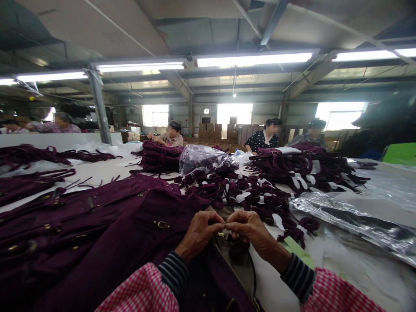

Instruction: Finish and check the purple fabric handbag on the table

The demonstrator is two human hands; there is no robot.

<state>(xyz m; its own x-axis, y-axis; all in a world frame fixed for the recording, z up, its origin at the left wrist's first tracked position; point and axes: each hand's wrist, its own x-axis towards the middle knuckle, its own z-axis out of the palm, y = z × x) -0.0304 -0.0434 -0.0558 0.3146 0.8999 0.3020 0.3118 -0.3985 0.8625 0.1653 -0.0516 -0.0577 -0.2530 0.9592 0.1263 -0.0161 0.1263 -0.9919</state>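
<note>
My left hand (pixel 199 232) and my right hand (pixel 248 229) meet fingertip to fingertip just above a dark purple bag (pixel 139 247) that lies in front of me. Both hands are closed in a pinch around something small at the bag's opening, near a bit of gold hardware (pixel 221 236); what it is I cannot make out. A dark strap piece (pixel 238 251) hangs under the right hand. The bag shows a gold buckle (pixel 161 224) on its front.
Stacked purple bags (pixel 48 216) fill the left of the white table (pixel 341 268). A heap of purple straps with white tags (pixel 256 195) lies ahead, with clear plastic bags (pixel 351 221) at right. Three people sit working at the far side.
</note>
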